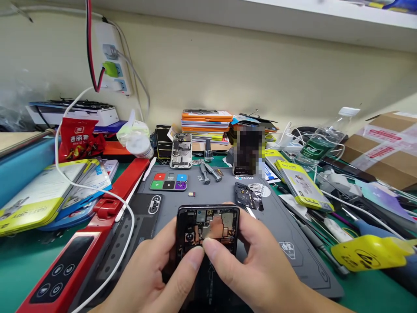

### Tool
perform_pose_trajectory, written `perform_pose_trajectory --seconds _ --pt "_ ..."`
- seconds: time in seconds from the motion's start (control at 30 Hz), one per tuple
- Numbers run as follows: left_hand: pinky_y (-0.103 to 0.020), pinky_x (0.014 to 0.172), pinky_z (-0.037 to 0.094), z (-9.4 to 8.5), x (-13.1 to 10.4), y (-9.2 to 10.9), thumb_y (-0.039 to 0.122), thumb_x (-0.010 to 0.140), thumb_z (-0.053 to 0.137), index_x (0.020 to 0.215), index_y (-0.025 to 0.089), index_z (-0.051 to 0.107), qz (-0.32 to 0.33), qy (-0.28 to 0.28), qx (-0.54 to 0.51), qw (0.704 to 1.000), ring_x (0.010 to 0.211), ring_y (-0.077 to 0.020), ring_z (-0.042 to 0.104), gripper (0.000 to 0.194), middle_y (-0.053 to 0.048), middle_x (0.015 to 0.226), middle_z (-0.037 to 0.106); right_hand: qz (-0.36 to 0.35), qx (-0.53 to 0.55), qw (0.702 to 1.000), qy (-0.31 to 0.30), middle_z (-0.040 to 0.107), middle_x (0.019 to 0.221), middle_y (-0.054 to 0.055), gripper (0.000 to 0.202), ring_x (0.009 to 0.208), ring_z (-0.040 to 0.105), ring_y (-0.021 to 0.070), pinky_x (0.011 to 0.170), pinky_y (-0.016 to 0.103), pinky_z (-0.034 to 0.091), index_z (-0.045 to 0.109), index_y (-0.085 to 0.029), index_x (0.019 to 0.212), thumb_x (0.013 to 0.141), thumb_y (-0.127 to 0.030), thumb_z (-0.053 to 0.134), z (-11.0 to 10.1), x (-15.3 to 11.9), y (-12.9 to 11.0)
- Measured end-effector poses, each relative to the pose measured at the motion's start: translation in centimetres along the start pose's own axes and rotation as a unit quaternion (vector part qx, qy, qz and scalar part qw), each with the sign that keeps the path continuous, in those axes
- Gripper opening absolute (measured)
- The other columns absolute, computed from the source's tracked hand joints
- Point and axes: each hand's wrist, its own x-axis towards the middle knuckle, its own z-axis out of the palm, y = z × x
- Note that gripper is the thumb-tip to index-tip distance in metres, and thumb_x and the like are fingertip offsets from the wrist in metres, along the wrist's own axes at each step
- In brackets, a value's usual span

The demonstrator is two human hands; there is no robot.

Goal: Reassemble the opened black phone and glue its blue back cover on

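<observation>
An opened smartphone (215,228) with its back off is held upright between both hands at the bottom centre. Its circuit board, a camera module and the black battery (208,282) show. My left hand (163,265) wraps the left edge, thumb resting on the inside. On the right edge my right hand (250,256) grips, its thumb pressed near the lower end of the board beside the other thumb. The fingers behind the phone are hidden. Left of the hands lies a dark back cover (130,234) with a camera cutout. A small SIM tray (191,194) lies beyond the phone.
The grey mat (273,234) carries a colourful screw tray (168,181), screwdrivers (210,171) and a black part (247,195). Behind stands another opened phone (181,150). A red lamp arm (78,256) and white cable run left; a yellow bottle (371,253), tools and battery boxes crowd the right.
</observation>
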Motion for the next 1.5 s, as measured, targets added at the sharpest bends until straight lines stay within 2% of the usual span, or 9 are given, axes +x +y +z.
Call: perform_pose_trajectory --seconds 0.23,0.37,0.47,0.57,0.7,0.83,1.2,1.33,1.5 --pt "-0.031 0.061 0.062 0.2 -0.2 0.0 0.059 0.087 0.066 0.134 0.033 0.07 -0.009 0.037 0.01 0.999 0.067 -0.0291 0.074 0.054 -0.001 0.065 0.075 0.008 -0.002 1.0 -0.008 0.073 0.087 0.0 0.006 0.077 0.068 0.016 0.073 0.026 0.056 0.068 -0.024 0.094 0.096 -0.026 0.063 0.0 -0.2 0.3" --pt "-0.027 0.051 0.057 0.3 -0.3 0.1 0.064 0.091 0.06 0.135 0.031 0.069 -0.007 0.007 0.015 1.0 0.049 -0.0211 0.063 0.056 0.001 0.057 0.068 0.008 0.011 1.0 -0.011 0.07 0.085 0.0 0.006 0.074 0.066 0.0156 0.07 0.025 0.056 0.066 -0.023 0.089 0.094 -0.023 0.063 0.0 -0.2 0.1" --pt "-0.026 0.051 0.057 0.4 -0.2 0.1 0.063 0.09 0.061 0.135 0.031 0.069 -0.001 0.001 0.009 1.0 0.049 -0.0204 0.063 0.056 0.001 0.061 0.071 0.01 0.022 1.0 -0.009 0.068 0.084 -0.001 0.008 0.074 0.065 0.0148 0.068 0.024 0.055 0.065 -0.024 0.086 0.093 -0.02 0.062 0.1 -0.2 -0.1" --pt "-0.029 0.057 0.061 0.6 -0.1 0.1 0.061 0.09 0.062 0.13 0.029 0.072 0.007 0.023 -0.009 1.0 0.06 -0.0238 0.071 0.052 -0.003 0.079 0.079 0.007 0.02 1.0 -0.005 0.066 0.081 -0.001 0.009 0.073 0.064 0.0147 0.068 0.024 0.055 0.065 -0.024 0.083 0.091 -0.019 0.063 0.1 -0.2 -0.2" --pt "-0.03 0.072 0.065 0.8 -0.1 -0.1 0.056 0.09 0.065 0.125 0.029 0.075 0.033 0.05 -0.02 0.998 0.093 -0.0307 0.078 0.045 -0.004 0.109 0.081 0.009 0.02 1.0 -0.005 0.066 0.082 -0.001 0.009 0.072 0.065 0.0148 0.068 0.024 0.056 0.066 -0.024 0.084 0.09 -0.018 0.063 0.1 -0.2 -0.2" --pt "-0.032 0.081 0.065 0.6 0.0 -0.4 0.051 0.087 0.07 0.122 0.032 0.077 0.034 0.047 -0.015 0.998 0.103 -0.0328 0.077 0.04 -0.003 0.119 0.08 0.02 0.024 1.0 -0.002 0.07 0.084 -0.001 0.008 0.073 0.067 0.0157 0.069 0.026 0.057 0.067 -0.024 0.09 0.089 -0.018 0.063 0.3 -0.2 -0.1" --pt "-0.028 0.067 0.063 0.6 -0.1 -0.7 0.052 0.091 0.062 0.125 0.035 0.075 0.061 0.056 0.038 0.996 0.082 -0.0266 0.079 0.04 0.0 0.105 0.082 -0.007 0.0 1.0 0.013 0.069 0.086 0.001 0.008 0.075 0.067 0.0167 0.073 0.027 0.058 0.067 -0.025 0.086 0.086 -0.018 0.065 0.2 -0.2 0.0" --pt "-0.028 0.06 0.061 0.7 -0.4 -1.0 0.052 0.09 0.062 0.121 0.037 0.076 0.08 0.062 0.062 0.993 0.066 -0.0233 0.075 0.037 0.001 0.095 0.083 -0.004 0.001 1.0 -0.023 0.068 0.087 0.003 0.008 0.078 0.067 0.0195 0.073 0.031 0.059 0.069 -0.025 0.092 0.089 -0.021 0.064 -0.4 -0.5 -0.1" --pt "-0.027 0.06 0.061 0.7 -0.4 -1.0 0.049 0.089 0.064 0.119 0.036 0.076 0.088 0.066 0.065 0.992 0.066 -0.023 0.075 0.035 0.001 0.094 0.083 -0.011 -0.012 0.999 -0.052 0.068 0.088 0.004 0.008 0.078 0.067 0.0209 0.073 0.032 0.058 0.07 -0.025 0.093 0.088 -0.022 0.064 -0.7 -0.7 -0.1"
